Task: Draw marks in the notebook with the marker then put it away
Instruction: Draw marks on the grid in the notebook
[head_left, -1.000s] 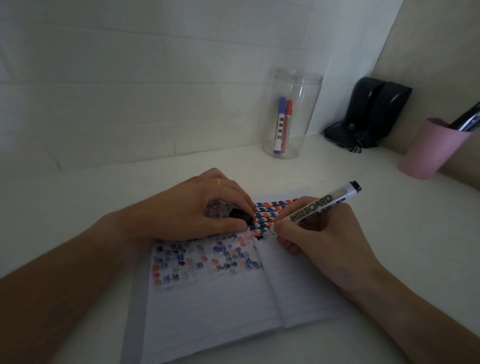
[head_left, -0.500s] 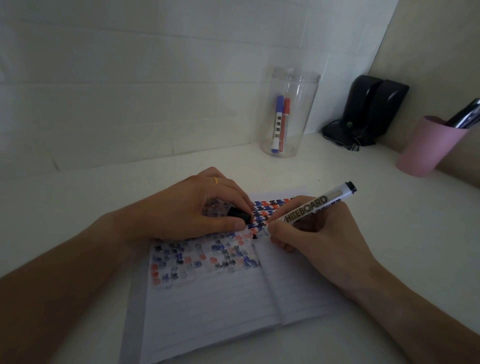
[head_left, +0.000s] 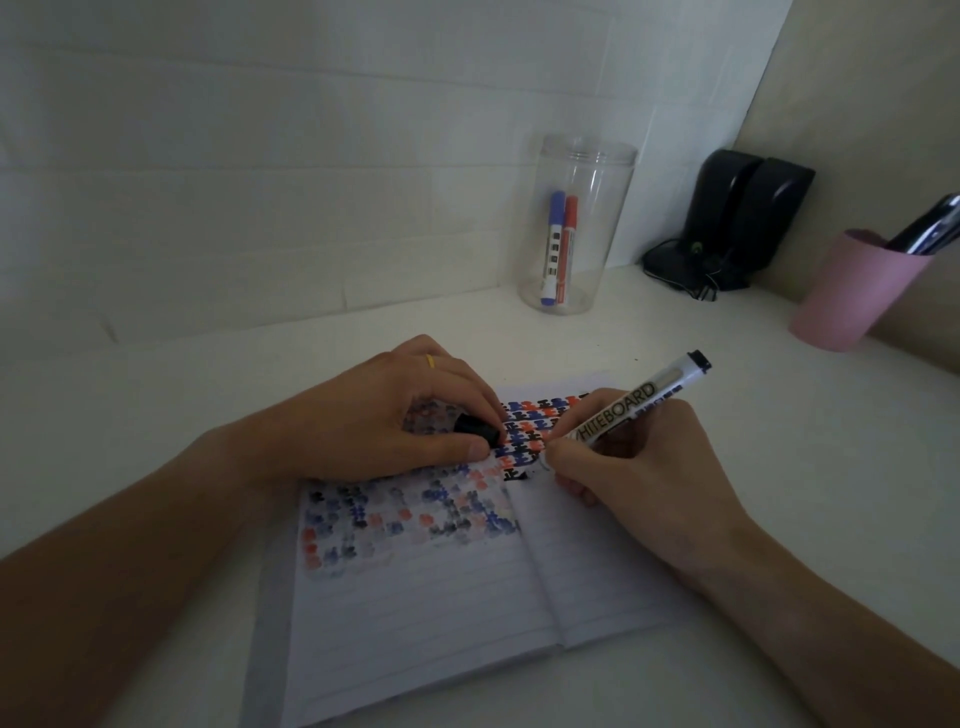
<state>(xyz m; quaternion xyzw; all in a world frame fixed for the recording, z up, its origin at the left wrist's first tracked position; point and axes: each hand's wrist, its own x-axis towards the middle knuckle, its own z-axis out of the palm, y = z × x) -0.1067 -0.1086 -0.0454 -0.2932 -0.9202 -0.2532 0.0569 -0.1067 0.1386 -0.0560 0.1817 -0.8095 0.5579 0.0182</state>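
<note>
Head view: an open notebook lies on the desk, its upper rows filled with coloured marks. Left hand presses its top, fingers curled around a black cap. Beside it, right hand pinches the marker, tip on the page.

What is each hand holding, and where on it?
Right hand grips the marker low on its barrel, near the tip. Left hand pinches the black cap at its sides.
</note>
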